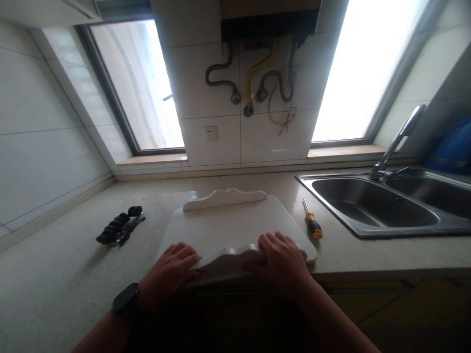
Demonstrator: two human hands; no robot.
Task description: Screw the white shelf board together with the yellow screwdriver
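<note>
A white panel (228, 223) with rounded corners lies flat on the counter. A wavy-topped rail (225, 200) stands along its far edge, and a second wavy rail (230, 259) runs along its near edge. My left hand (174, 264), below a black watch, is closed round the left end of the near rail. Toward that rail's right end, my right hand (281, 260) grips it with fingers over the top and thumb on the near face. Just right of the panel rests a screwdriver (312, 223) with an orange and black handle.
Black ribbed pieces with small metal parts (119, 228) lie on the counter (147, 201) at left. A double steel sink (353, 233) with a faucet (397, 142) occupies the right. Pipes (253, 73), a wall socket (210, 133) and two windows are behind.
</note>
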